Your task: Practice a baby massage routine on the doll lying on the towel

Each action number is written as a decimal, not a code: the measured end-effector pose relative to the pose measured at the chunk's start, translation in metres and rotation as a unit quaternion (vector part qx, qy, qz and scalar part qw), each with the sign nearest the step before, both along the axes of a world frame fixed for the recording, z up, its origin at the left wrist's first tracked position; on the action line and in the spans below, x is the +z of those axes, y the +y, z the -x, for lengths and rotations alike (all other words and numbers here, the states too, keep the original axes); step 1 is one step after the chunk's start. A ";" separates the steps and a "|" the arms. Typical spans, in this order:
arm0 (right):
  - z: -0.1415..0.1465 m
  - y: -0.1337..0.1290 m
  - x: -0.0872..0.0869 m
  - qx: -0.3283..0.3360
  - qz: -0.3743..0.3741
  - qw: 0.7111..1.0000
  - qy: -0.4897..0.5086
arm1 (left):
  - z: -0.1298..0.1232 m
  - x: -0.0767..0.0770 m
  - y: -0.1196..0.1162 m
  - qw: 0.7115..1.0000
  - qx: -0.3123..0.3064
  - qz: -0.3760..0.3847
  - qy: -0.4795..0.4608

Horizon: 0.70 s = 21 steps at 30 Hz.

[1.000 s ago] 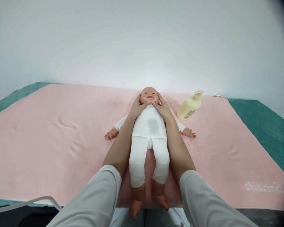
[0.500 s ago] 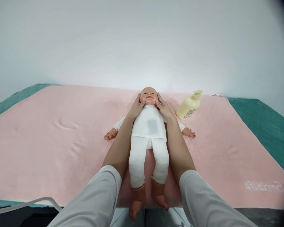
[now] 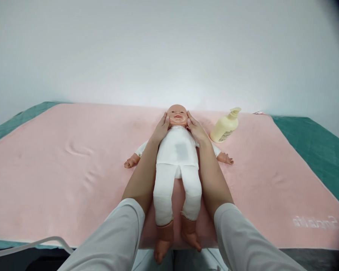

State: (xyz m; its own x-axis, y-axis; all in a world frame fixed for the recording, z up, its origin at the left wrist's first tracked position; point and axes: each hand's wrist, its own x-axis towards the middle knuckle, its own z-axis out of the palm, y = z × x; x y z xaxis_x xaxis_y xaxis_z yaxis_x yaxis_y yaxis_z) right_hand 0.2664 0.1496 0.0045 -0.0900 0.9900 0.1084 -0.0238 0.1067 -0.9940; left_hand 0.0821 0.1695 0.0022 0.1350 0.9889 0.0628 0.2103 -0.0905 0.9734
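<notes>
We're resting our left hand (image 3: 160, 130) open along the doll's near-side cheek, fingers unclamped, and here's the doll (image 3: 176, 148) itself, lying face up on the pink blanket (image 3: 45, 169)! Our right hand (image 3: 197, 130) is matching it, open on the other cheek, likely balancing the head; right of the doll, the pump bottle (image 3: 224, 128) is standing, seemingly handy.

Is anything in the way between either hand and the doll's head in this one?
Nothing visible is. The left hand and the right hand lie against opposite sides of the doll's head. The pump bottle sits off beyond the right hand, outside that space.
</notes>
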 end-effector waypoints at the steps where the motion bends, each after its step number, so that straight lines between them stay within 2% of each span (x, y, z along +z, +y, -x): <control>1: 0.000 -0.001 0.001 -0.001 -0.004 1.000 -0.003 | 0.000 0.000 0.000 1.000 0.000 -0.003 -0.003; 7: -0.002 -0.008 0.010 -0.010 -0.026 0.998 -0.059 | -0.001 0.010 -0.008 1.000 -0.004 -0.019 0.014; 12: -0.002 -0.005 0.006 -0.019 -0.043 0.995 -0.085 | -0.003 0.016 -0.017 0.999 -0.034 -0.016 0.007; 21: 0.007 -0.003 0.003 -0.051 -0.057 0.993 -0.092 | -0.004 0.016 -0.018 1.000 -0.007 -0.010 0.011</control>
State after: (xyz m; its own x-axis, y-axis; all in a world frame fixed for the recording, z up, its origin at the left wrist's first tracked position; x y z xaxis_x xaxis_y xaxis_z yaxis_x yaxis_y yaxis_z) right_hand 0.2590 0.1468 0.0071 -0.0193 0.9774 0.2107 0.1745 0.2108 -0.9618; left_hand 0.0866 0.1518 0.0186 0.1500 0.9854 0.0802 0.2311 -0.1138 0.9662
